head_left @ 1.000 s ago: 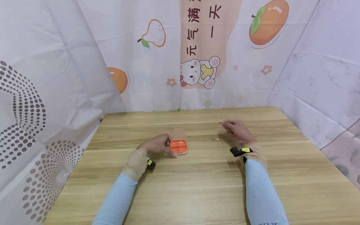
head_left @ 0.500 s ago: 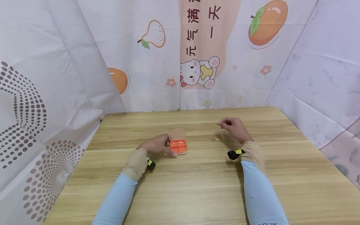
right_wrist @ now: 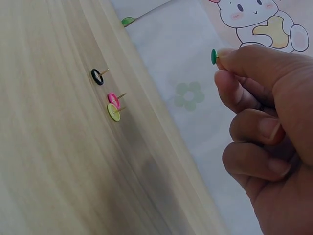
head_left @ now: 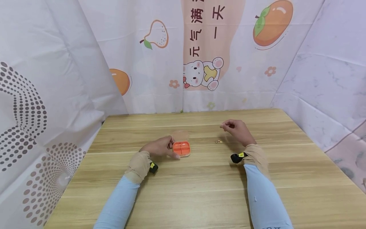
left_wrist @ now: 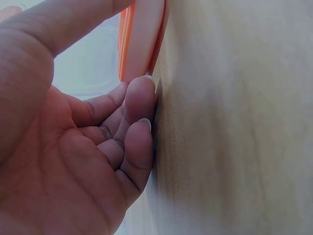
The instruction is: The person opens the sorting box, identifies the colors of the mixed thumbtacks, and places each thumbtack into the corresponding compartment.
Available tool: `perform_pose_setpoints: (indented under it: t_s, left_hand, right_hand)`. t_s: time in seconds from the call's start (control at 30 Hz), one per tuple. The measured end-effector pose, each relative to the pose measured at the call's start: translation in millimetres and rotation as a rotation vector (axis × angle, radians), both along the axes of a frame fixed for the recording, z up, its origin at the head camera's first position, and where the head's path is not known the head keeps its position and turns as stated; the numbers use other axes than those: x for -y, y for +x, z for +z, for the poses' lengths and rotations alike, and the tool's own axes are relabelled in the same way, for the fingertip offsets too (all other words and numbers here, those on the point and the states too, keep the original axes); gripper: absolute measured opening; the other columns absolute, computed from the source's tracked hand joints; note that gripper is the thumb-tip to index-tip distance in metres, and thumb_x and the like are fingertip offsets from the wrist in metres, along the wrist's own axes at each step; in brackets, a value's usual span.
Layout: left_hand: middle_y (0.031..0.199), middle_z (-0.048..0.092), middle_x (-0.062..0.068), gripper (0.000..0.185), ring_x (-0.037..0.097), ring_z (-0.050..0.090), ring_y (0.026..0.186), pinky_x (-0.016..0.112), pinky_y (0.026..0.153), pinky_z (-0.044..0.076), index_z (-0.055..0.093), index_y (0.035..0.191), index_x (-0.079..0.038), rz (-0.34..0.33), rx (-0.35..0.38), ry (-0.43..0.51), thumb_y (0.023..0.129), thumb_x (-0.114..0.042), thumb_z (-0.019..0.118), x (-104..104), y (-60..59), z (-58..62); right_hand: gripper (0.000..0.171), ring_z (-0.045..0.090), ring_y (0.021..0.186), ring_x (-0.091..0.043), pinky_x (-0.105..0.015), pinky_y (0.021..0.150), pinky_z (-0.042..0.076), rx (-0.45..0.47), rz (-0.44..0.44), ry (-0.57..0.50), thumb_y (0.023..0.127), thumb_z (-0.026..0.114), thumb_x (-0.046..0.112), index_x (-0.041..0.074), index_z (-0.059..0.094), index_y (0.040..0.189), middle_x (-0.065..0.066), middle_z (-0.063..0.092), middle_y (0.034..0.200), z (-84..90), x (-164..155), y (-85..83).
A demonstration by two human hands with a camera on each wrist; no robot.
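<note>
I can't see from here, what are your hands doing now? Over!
Left hand holds the orange box. Right hand pinches a green pin, lifted. Three pins lie on the table. Nothing between.

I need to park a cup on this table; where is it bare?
Bare wood runs along the near edge of the table and behind the box. It is crowded between the box and the loose pins.

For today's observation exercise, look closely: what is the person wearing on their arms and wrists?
Both arms wear light blue sleeves, the left sleeve and the right sleeve, each ending in a tan cuff at the wrist. A small black device with yellow markings is strapped at the left wrist and the right wrist. The hands are bare.
</note>
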State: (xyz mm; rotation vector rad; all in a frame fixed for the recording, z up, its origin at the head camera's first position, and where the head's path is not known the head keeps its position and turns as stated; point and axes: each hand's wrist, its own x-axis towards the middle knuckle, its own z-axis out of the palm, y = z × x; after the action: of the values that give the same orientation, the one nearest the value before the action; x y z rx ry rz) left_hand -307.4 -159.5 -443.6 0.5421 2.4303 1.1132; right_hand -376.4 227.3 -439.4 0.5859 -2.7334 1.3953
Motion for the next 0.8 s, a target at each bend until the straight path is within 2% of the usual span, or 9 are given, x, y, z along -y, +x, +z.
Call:
perform_pose_setpoints:
  t_s: [0.27, 0.8]
  left_hand:
    - [0.092, 0.053, 0.004, 0.055, 0.017, 0.047, 0.085, 0.031, 0.075, 0.042, 0.054, 0.111, -0.002, 0.004, -0.004, -0.004, 0.079, -0.026, 0.092, -1, 1.4, 2.1]
    - [0.092, 0.053, 0.004, 0.055, 0.016, 0.047, 0.085, 0.03, 0.074, 0.042, 0.054, 0.11, -0.003, 0.004, 0.006, -0.007, 0.079, -0.027, 0.092, -1, 0.1, 0.8]
  right_hand:
    - [0.033, 0.061, 0.09, -0.037, -0.029, 0.07, 0.047, 0.039, 0.004, 0.019, 0.103, 0.064, 0.035, 0.005, 0.073, 0.111, -0.02, 0.069, 0.099, -3.1, 2, -1.7]
    - [0.029, 0.062, 0.09, -0.031, -0.036, 0.078, 0.049, 0.048, 0.061, 0.082, 0.103, 0.066, 0.029, 0.002, 0.074, 0.109, -0.016, 0.072, 0.099, -0.6, 12, 0.1]
